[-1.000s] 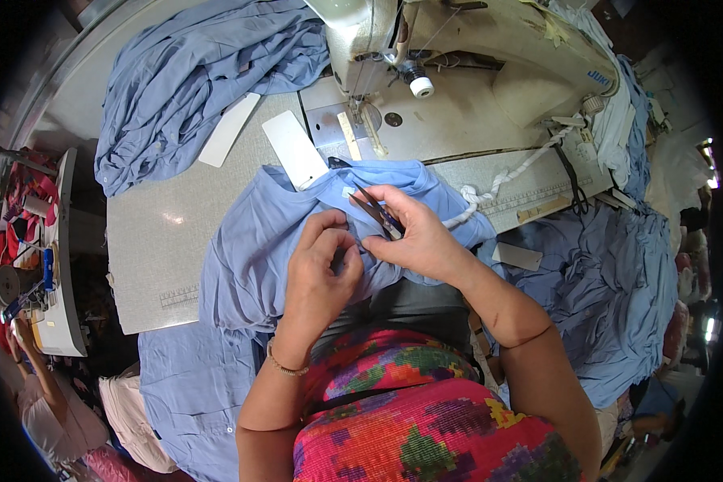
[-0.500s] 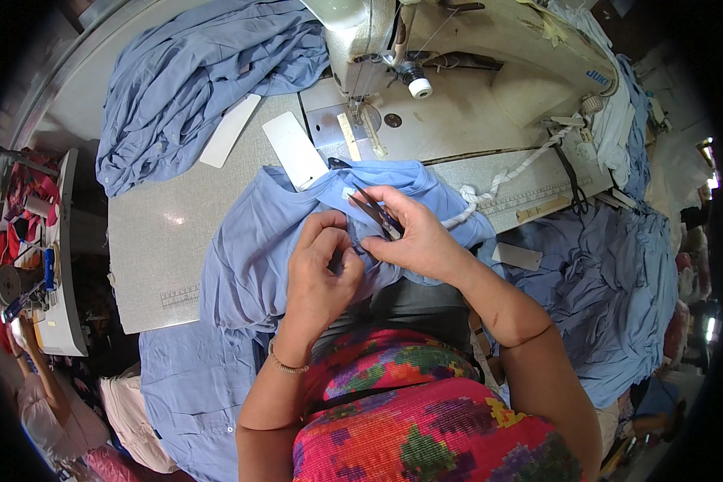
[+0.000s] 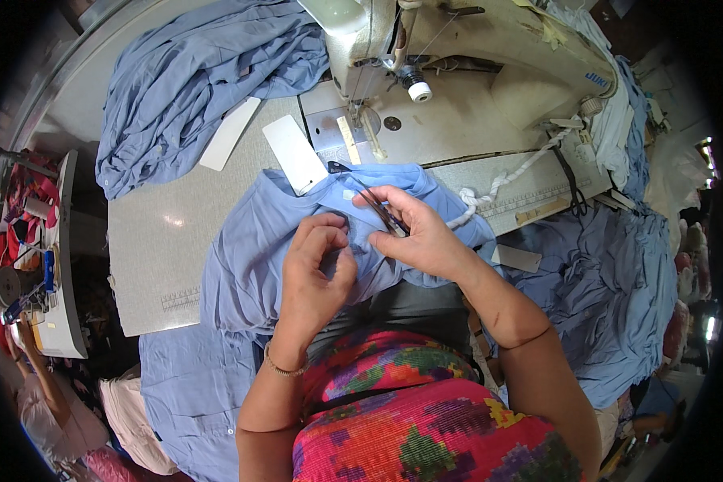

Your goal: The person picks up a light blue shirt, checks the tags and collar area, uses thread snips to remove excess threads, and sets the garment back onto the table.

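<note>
A light blue garment (image 3: 249, 249) lies bunched on the grey table (image 3: 161, 241) in front of a cream sewing machine (image 3: 474, 56). My left hand (image 3: 317, 269) pinches a fold of this blue fabric near its collar edge. My right hand (image 3: 422, 233) holds small dark thread snips (image 3: 377, 205), their tips pointing up-left over the cloth. Both hands sit close together, just below the machine's needle plate (image 3: 353, 132).
A heap of blue garments (image 3: 201, 72) lies at the table's back left, and more blue cloth (image 3: 610, 289) hangs at the right. Two white card templates (image 3: 296, 153) rest by the machine. A side shelf (image 3: 56, 265) with spools stands at left.
Both hands stay on the blue garment with only slight finger shifts; the snips keep their place.
</note>
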A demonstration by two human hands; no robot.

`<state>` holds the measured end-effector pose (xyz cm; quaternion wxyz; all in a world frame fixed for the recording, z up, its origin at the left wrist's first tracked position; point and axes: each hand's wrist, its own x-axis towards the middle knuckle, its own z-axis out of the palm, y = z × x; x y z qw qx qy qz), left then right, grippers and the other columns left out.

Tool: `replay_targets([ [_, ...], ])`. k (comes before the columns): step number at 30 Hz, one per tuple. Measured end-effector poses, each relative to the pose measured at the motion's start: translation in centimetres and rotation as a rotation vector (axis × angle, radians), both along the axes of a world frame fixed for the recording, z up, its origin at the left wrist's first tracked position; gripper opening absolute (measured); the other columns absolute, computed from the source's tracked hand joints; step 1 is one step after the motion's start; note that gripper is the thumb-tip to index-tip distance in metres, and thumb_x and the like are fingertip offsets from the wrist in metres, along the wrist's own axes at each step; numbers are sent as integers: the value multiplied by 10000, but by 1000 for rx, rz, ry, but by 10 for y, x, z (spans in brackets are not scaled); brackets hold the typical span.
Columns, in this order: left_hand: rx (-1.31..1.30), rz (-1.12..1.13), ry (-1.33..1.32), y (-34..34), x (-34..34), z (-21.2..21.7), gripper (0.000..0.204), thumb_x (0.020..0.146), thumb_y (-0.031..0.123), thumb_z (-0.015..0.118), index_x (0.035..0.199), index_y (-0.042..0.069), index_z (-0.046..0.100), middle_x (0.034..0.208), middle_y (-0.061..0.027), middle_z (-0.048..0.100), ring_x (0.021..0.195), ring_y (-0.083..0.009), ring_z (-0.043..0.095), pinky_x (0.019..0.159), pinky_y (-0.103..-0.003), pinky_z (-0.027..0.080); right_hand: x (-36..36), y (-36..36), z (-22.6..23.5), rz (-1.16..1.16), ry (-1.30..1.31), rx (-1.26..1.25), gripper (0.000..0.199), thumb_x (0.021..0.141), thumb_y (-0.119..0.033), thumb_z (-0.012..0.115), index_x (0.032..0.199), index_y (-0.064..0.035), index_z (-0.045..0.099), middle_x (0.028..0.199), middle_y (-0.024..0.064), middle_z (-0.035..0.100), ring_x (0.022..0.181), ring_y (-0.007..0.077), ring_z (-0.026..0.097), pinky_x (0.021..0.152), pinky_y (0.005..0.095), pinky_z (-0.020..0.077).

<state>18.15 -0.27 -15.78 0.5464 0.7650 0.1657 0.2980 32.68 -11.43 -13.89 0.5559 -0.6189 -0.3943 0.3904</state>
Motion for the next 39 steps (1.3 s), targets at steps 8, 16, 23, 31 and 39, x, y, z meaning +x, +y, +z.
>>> replay_targets([
  [8,126,-43,52,-4,1,14,252,749,-7,703,963,-27,571,1036,-144,570,897,-267,601,776,-317,498,2,0,-1,5,-4,64,415,876,14,553,1281,18,462,1160,33,529,1072,63,487,922,234,411],
  [16,176,-5,41,-2,3,7,175,786,-26,657,937,-36,569,1027,-152,573,852,-275,599,741,-325,494,1,0,-3,30,13,115,399,897,18,538,1287,24,452,1243,57,522,1177,88,467,995,249,373],
  [23,123,40,99,-4,2,5,133,820,-66,599,944,-30,568,1028,-110,570,857,-180,572,748,-250,463,0,-1,-2,3,10,101,402,901,5,553,1287,29,446,1248,58,534,1196,86,459,1013,250,358],
  [31,334,-55,43,-11,-7,18,403,745,184,779,1037,12,562,1025,-131,560,898,-276,562,800,-335,463,5,-2,2,20,81,54,419,893,-35,610,1280,21,460,1209,31,538,1122,75,494,940,252,420],
  [39,-8,167,133,-7,-6,-1,198,845,46,665,1011,-32,592,752,-58,587,648,-153,546,600,-300,454,4,8,7,64,144,41,392,894,-65,630,1258,-3,497,1009,18,594,919,63,533,847,222,438],
])
